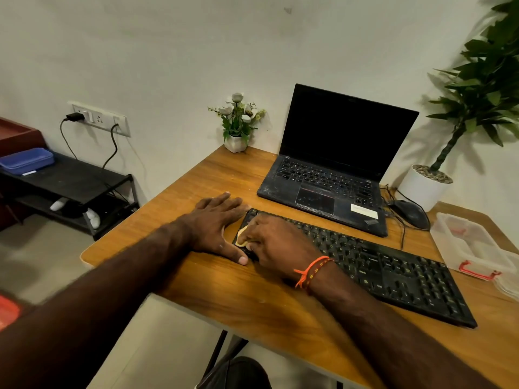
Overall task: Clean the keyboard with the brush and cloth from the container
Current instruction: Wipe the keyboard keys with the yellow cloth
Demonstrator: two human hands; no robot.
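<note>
Two hands: right hand fingers pinching cloth on keyboard, left hand flat beside; hard wiping could shift it.

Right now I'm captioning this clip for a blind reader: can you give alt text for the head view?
A person's right hand presses a yellow cloth onto the left end of a black keyboard on a wooden desk, while the left hand lies flat beside it. Behind are an open laptop, a mouse, and a clear plastic container.

Matt black plastic keyboard, wood-grain table.
</note>
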